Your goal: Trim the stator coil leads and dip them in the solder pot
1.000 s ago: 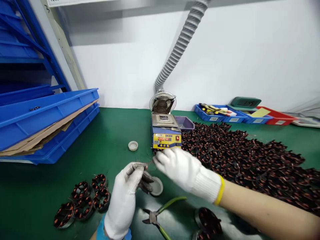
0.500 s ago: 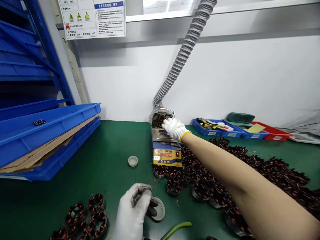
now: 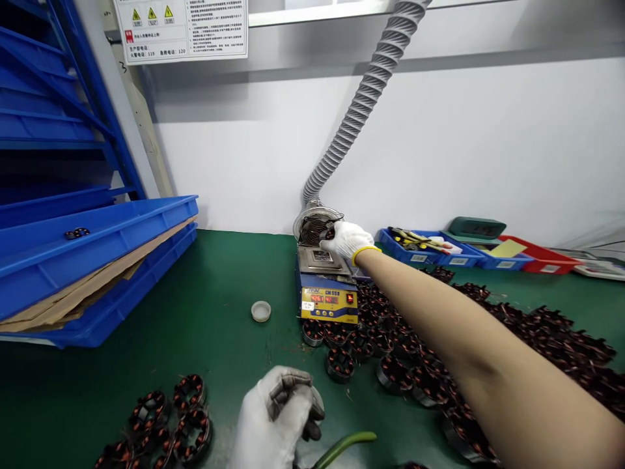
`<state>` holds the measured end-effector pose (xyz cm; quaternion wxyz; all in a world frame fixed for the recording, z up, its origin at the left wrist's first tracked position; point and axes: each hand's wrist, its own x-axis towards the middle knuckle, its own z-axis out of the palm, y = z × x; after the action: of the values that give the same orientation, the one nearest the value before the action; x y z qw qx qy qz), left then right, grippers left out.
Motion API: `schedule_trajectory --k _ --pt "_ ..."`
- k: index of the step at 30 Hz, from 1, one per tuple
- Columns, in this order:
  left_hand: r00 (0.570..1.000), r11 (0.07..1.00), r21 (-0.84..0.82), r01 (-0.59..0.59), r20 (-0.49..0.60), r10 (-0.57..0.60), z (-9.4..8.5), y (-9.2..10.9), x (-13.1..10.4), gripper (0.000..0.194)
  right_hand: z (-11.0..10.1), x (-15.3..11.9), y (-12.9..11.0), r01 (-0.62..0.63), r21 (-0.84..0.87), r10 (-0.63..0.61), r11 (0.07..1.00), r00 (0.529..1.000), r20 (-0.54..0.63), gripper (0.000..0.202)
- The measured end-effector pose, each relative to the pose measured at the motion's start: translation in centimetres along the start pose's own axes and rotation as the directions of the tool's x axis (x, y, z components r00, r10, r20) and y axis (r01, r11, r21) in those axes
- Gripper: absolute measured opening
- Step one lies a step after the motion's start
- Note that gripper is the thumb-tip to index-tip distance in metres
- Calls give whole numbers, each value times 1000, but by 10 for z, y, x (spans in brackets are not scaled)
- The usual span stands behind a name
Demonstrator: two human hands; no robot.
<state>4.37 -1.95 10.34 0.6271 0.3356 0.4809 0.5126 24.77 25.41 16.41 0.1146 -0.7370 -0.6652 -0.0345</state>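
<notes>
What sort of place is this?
It looks like a factory workshop bench, perhaps for making small electrical parts. Signs of that are the many copper-wound rings, the yellow-fronted machine with a red digital display, and the grey ribbed hose rising behind it.

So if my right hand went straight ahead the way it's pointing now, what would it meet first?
Your right hand would probably meet the round vent below the grey hose, though depth is unclear in this single view and it might pass in front instead.
</notes>
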Motion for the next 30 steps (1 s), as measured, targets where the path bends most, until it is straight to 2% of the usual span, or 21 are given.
schedule_trajectory --k 3,5,8,11,14,15,17,18,19,21,23,26,28,30 --pt "999 999 13 -52 -14 52 0 -2 2 36 11 -7 -9 -18 46 18 999 1000 -1 47" --pt "995 995 18 -98 -22 99 1 -3 2 35 9 -11 -11 -23 87 24 996 1000 -14 47" --pt "988 989 29 -146 -39 147 2 -3 2 34 -8 -20 -6 -16 179 27 984 998 -60 47" --pt "986 987 28 -159 -41 160 2 -3 0 33 -27 -47 13 -23 272 48 962 995 -86 51" --pt "984 982 65 -179 -7 180 -3 -6 -2 34 -27 -105 45 -29 406 61 914 996 -67 61" --pt "983 979 91 -183 15 182 -6 -8 -2 35 -23 -131 56 -19 511 56 859 997 -57 66" --pt "981 972 140 -188 64 180 -11 -11 -1 36 -8 -187 73 -30 701 -24 712 997 67 77" --pt "980 968 160 -193 83 182 -14 -12 -1 36 1 -214 80 -70 750 -57 657 988 143 75" --pt "978 963 181 -200 94 185 -17 -13 -2 36 10 -240 84 -144 750 -60 645 969 238 69" --pt "974 948 229 -221 99 203 -20 -14 -3 36 27 -280 88 -278 664 33 694 934 357 51" --pt "972 928 290 -233 80 219 -22 -13 -4 36 41 -303 89 -340 549 110 764 906 408 39" --pt "970 905 356 -234 23 242 -20 -11 -4 38 53 -312 90 -274 515 63 812 919 390 36" --pt "965 899 368 -238 -13 261 -17 -10 -3 42 55 -309 90 -215 533 5 819 930 367 37" --pt "961 892 382 -241 -36 275 -16 -9 0 45 55 -305 90 -214 521 -2 826 924 383 35"
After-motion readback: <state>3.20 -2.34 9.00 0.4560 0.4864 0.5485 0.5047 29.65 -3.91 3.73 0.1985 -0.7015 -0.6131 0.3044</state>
